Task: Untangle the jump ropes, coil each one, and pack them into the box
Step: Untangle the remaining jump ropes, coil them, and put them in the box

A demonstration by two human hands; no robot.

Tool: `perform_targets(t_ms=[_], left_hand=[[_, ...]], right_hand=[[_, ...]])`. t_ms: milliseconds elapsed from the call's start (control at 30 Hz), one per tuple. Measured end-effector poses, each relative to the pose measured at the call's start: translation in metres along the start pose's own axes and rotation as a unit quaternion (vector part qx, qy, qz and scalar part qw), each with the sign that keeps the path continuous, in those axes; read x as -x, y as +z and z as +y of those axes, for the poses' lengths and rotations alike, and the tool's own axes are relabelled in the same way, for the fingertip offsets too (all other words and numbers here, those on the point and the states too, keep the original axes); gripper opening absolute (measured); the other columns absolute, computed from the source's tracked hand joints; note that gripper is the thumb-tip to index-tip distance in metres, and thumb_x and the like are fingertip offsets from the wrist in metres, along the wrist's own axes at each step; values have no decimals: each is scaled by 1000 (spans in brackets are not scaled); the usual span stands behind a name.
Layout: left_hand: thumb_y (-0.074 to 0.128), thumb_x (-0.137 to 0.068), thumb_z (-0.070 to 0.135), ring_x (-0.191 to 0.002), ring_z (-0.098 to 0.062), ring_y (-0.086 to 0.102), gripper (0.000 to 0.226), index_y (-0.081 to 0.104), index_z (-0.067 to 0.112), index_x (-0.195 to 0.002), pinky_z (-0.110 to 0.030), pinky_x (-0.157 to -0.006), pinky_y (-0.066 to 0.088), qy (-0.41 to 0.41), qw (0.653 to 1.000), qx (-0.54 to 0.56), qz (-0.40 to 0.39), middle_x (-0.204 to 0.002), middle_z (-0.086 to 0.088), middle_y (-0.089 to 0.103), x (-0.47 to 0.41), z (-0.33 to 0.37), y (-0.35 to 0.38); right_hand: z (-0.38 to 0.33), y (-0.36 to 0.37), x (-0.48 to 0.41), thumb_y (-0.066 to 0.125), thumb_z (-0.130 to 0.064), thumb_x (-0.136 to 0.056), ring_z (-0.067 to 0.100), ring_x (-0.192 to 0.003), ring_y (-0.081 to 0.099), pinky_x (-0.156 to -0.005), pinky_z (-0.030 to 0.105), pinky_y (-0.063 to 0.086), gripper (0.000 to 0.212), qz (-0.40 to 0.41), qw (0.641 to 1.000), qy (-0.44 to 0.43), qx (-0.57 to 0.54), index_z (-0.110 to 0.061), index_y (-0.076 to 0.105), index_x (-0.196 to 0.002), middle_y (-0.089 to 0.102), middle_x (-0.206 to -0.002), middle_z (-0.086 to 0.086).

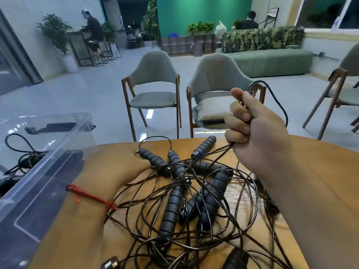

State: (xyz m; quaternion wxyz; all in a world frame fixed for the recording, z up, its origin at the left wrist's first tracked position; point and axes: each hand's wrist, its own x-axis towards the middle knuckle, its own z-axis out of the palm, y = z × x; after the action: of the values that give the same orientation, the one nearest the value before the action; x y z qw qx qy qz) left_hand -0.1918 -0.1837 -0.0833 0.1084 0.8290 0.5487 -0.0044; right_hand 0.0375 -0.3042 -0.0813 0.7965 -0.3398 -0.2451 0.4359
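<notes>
the tangled jump ropes (180, 193) lie heaped on the desk (184, 147), one cord clenched in the raised right hand (250, 125), while the left hand (115, 163) rests by a handle (153, 159), its grip impossible to tell, beside the clear box (45, 155).

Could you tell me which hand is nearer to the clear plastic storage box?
Left. The left hand lies beside the clear plastic box; the right hand is raised farther away, gripping a black cord.

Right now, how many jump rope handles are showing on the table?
7 handles: three fanned at the back, one lying crosswise beside them, three mid-tangle. A dark shape nearest the camera may be an eighth.
</notes>
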Motion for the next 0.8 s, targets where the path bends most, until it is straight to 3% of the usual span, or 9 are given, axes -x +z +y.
perform_targets(t_ms=[100, 167, 267, 333, 433, 500, 600, 667, 800], left_hand=[[56, -101, 37, -105, -14, 55, 11, 63, 35, -109, -32, -81, 45, 71, 996, -34, 51, -121, 5, 64, 0, 6, 11], [53, -104, 28, -121, -10, 51, 27, 62, 38, -128, -32, -96, 44, 182, 978, 59, 89, -136, 11, 59, 6, 20, 15], [50, -108, 47, -109, 6, 58, 24, 62, 47, -129, -20, -83, 46, 289, 924, 246, 52, -122, 22, 65, 29, 46, 15], [51, -106, 56, -105, 2, 63, 26, 64, 43, -124, -28, -86, 54, 328, 905, 271, -12, -113, 17, 70, 37, 60, 26], [54, -105, 57, -92, -10, 71, 28, 68, 33, -110, -50, -86, 58, 330, 899, 282, -55, -97, 5, 74, 36, 67, 40], [59, -105, 51, -95, -21, 74, 30, 73, 26, -107, -56, -90, 59, 320, 882, 338, -75, -99, -2, 77, 33, 66, 39], [61, -108, 36, -99, -24, 76, 29, 79, 13, -106, -50, -99, 60, 304, 843, 435, -84, -101, -7, 80, 32, 62, 29], [57, -109, 28, -96, -23, 78, 30, 79, 7, -106, -39, -93, 63, 294, 823, 481, -70, -98, -8, 80, 32, 59, 25], [58, -109, 29, -105, -33, 78, 28, 80, 13, -118, -58, -98, 59, 229, 769, 596, -26, -107, -13, 81, 25, 55, 21]], right_hand=[[5, 3, 2, 43, -31, -115, 7, -51, 22, -40, 19, 19, 24, -22, 1000, 4, -8, -21, 64, -110, 31, -68, -8], [8, 4, 3, 42, -30, -116, 7, -52, 23, -40, 19, 23, 25, -32, 999, 7, -21, -19, 63, -110, 32, -68, -7], [12, 7, 5, 45, -28, -115, 7, -54, 28, -42, 19, 29, 22, -41, 998, 15, -54, -16, 62, -111, 33, -69, -6], [15, 9, 6, 48, -26, -114, 8, -55, 33, -45, 19, 35, 19, -47, 995, 24, -83, -15, 63, -112, 37, -71, -5], [20, 9, 6, 49, -24, -113, 8, -59, 40, -53, 20, 43, 18, -61, 994, 31, -89, -15, 64, -113, 42, -72, -4], [24, 8, 5, 50, -25, -112, 9, -64, 48, -63, 22, 52, 18, -70, 995, 31, -56, -16, 65, -116, 48, -75, -3], [28, 6, 5, 56, -29, -108, 14, -83, 62, -82, 37, 56, 22, -85, 995, 30, 31, -19, 73, -119, 61, -88, 1], [30, 5, 5, 62, -37, -103, 18, -95, 66, -81, 41, 51, 27, -102, 986, 31, 127, -24, 75, -123, 69, -101, 1], [33, 4, 9, 60, -42, -103, 27, -122, 71, -100, 57, 56, 28, -156, 957, 66, 237, -31, 76, -124, 77, -125, 4]])
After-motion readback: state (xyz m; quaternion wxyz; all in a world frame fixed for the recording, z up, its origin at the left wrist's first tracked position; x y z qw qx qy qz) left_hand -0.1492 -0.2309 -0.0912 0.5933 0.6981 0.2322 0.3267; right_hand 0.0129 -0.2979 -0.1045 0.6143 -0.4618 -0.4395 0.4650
